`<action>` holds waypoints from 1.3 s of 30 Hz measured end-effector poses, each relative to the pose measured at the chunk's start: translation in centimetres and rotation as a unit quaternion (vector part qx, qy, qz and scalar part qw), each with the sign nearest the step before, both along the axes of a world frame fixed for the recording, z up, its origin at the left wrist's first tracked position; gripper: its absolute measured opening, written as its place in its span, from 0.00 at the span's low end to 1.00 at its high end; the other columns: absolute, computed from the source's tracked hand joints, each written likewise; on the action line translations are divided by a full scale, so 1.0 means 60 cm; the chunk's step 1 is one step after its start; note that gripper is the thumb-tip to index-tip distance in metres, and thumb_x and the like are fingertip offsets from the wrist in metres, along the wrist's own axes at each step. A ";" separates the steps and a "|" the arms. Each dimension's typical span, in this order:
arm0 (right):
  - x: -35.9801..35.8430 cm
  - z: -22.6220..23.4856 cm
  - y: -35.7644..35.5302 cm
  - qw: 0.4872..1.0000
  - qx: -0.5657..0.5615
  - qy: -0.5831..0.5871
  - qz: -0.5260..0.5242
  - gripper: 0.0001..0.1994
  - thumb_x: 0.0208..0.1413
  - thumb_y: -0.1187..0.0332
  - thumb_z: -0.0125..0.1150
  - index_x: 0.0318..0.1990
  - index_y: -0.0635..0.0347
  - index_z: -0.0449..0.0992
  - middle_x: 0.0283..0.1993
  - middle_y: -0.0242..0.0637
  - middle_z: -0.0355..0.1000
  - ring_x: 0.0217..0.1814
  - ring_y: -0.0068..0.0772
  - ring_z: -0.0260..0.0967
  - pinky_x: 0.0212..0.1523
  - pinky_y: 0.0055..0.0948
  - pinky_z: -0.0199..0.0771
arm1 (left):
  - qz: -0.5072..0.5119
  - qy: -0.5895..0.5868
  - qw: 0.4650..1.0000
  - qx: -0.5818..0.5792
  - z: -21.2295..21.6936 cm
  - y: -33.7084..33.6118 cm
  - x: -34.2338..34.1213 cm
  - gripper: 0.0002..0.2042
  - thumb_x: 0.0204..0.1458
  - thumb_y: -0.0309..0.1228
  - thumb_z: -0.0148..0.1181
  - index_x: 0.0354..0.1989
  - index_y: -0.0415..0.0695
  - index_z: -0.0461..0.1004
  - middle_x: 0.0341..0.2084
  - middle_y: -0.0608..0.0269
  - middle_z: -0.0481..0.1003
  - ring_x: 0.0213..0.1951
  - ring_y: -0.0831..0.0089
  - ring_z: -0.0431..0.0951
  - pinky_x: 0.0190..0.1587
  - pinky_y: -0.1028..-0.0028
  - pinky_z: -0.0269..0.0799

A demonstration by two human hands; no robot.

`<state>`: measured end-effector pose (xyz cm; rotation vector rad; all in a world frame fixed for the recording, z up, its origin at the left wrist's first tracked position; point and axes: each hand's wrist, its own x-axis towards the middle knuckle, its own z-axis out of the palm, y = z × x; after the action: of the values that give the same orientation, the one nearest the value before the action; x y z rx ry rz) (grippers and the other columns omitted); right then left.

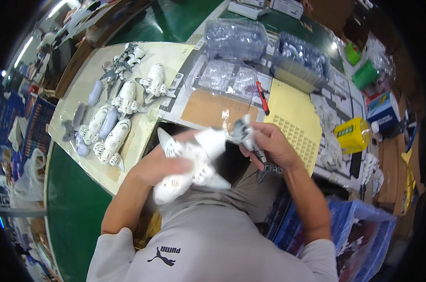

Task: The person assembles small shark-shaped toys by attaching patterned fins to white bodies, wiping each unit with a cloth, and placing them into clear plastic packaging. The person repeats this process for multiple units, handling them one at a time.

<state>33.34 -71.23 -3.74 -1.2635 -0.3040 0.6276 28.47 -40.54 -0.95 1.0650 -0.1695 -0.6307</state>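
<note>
Two hands, both occupied; left hand (149,167) wrapped round a white finned toy body (201,160), right hand (275,142) pinching a grey-and-white toy piece (244,131) with a dark speckled end; both parts sit over the lap (243,192) at the near edge of the worktop (170,58), the body's narrow end just beside the piece; blur there, can't call contact. Risks, my read: the pinch is on a small part, so a slip could drop it off the edge to the green floor (77,199); fins (218,182) jut past the left hand, so an edge knock could scuff one; red utility knife (262,97) lies near the right hand, a careless reach could nick it if the blade is out, can't tell. Surface: cream on the left, carrying four white toy bodies (115,141) and lavender oval pieces (95,92); farther right, brown cardboard (213,110), clear blister trays (235,40), yellow sheet (293,122), yellow jug (353,135); room: blue crate (387,218) low right, stacked blue packs (32,127) far left.
</note>
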 end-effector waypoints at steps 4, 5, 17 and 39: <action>-0.041 -0.032 0.035 0.994 -0.039 0.041 -0.097 0.38 0.60 0.42 0.74 0.64 0.66 0.72 0.39 0.37 0.79 0.23 0.24 0.72 0.16 0.24 0.67 | 0.149 -0.008 0.973 -0.176 -0.028 -0.068 0.028 0.23 0.70 0.39 0.60 0.65 0.33 0.72 0.53 0.49 0.82 0.50 0.64 0.86 0.53 0.63 0.83; -0.058 -0.038 0.057 0.991 0.045 0.011 -0.126 0.39 0.56 0.44 0.77 0.63 0.65 0.71 0.39 0.37 0.80 0.22 0.24 0.72 0.16 0.25 0.68 | 0.171 -0.008 0.981 -0.086 -0.037 -0.094 0.035 0.24 0.70 0.40 0.61 0.64 0.33 0.73 0.52 0.50 0.82 0.50 0.66 0.85 0.53 0.65 0.82; 0.241 0.110 0.067 0.767 -0.464 -0.429 -0.111 0.33 0.49 0.71 0.78 0.67 0.57 0.76 0.52 0.44 0.83 0.49 0.40 0.84 0.52 0.38 0.82 | 0.371 -0.503 0.535 0.569 -0.135 -0.055 0.207 0.21 0.51 0.43 0.76 0.51 0.50 0.84 0.65 0.45 0.70 0.71 0.39 0.65 0.69 0.49 0.66; 0.158 0.154 0.095 0.721 -0.502 -0.477 -0.007 0.19 0.52 0.63 0.78 0.48 0.62 0.83 0.36 0.41 0.79 0.35 0.40 0.81 0.35 0.38 0.77 | 0.209 -0.544 0.751 0.310 0.001 -0.019 0.195 0.19 0.54 0.25 0.72 0.55 0.38 0.81 0.48 0.49 0.83 0.48 0.49 0.84 0.53 0.61 0.79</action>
<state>42.83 -65.51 5.51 -2.6248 -0.8723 -0.0116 40.18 -41.70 -0.91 1.9655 -0.7451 0.4759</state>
